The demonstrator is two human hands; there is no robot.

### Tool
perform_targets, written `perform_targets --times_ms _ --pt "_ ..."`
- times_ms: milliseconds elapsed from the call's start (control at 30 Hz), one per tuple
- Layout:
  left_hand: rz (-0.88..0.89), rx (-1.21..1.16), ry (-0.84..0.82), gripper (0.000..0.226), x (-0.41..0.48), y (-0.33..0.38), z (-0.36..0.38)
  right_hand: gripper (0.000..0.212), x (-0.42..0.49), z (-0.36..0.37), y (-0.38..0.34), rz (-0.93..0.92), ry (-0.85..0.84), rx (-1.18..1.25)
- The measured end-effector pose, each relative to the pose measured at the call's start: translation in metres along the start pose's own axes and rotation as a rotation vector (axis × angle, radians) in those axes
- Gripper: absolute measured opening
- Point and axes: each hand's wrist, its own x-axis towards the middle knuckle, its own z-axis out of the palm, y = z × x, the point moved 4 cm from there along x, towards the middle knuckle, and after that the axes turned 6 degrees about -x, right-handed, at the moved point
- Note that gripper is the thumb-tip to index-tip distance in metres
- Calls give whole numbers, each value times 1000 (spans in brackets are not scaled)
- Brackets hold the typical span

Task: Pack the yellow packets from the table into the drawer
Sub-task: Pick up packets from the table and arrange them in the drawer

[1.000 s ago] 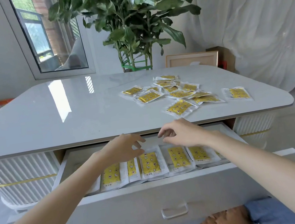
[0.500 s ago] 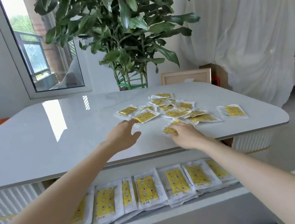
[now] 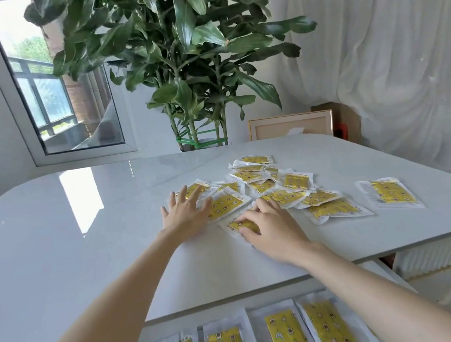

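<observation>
Roughly a dozen yellow packets (image 3: 279,189) are left loose on the table (image 3: 84,248), overlapping in a heap at about two o'clock from its middle. One lone packet (image 3: 390,194) lies apart at three o'clock of the heap.

In the open drawer (image 3: 397,275), at six o'clock below the table edge, we count at least five filed packets (image 3: 285,336) ranged side by side in a row. We judge the job somewhere short of half done, though the drawer's ends are out of view.

Our left hand (image 3: 185,215) lies spread and flat, fingers straight, pressing on an outer packet (image 3: 225,205) at the heap's nine o'clock edge. Our right hand (image 3: 274,229) has its fingers bent over the nearest packet (image 3: 236,225), thumb at its near edge, seemingly gathering it up.

As for print, each clear wrapper shows a yellow panel with rows of small round figures. We can read no brand name or lettering.
</observation>
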Motion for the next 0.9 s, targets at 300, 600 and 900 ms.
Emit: perform_targets --times_ms 300,600,900 --pt "26 196 -84 59 31 -10 15 19 21 11 8 -6 97 39" --pt "36 185 -79 53 -12 -28 -4 12 9 7 -5 30 82 111" --pt "-49 135 32 51 -87 -50 -34 19 -19 -3 -40 48 -21 312"
